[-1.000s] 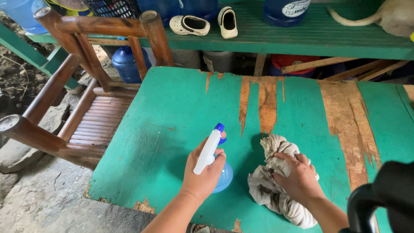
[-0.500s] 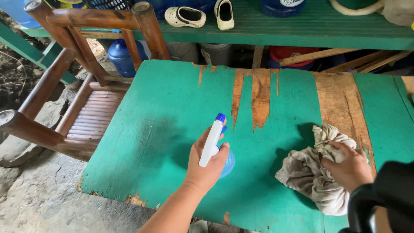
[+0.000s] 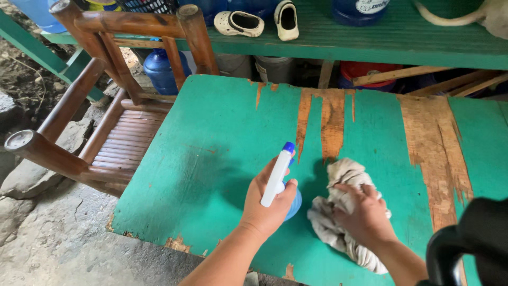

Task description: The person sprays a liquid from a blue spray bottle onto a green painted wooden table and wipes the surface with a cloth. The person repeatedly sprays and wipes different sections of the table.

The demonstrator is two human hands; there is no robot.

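My left hand [image 3: 267, 204] grips a small spray bottle [image 3: 279, 175] with a white head, blue nozzle tip and blue body, held just above the green tabletop [image 3: 211, 132]. My right hand [image 3: 365, 214] presses down on a crumpled beige cloth [image 3: 341, 182] lying on the table, right beside the bottle. The cloth spreads under the hand and toward the near edge. Worn patches of bare wood [image 3: 431, 143] streak the paint behind the cloth.
A wooden armchair [image 3: 106, 122] stands at the table's left edge. A green shelf [image 3: 370, 37] behind holds a pair of white clogs [image 3: 241, 24] and blue jugs [image 3: 365, 9]. A black curved object [image 3: 471, 238] sits at lower right. Rocky ground lies at left.
My right hand has dragged the cloth from the right back toward the middle, next to the bottle. The left hand with the bottle has barely moved.
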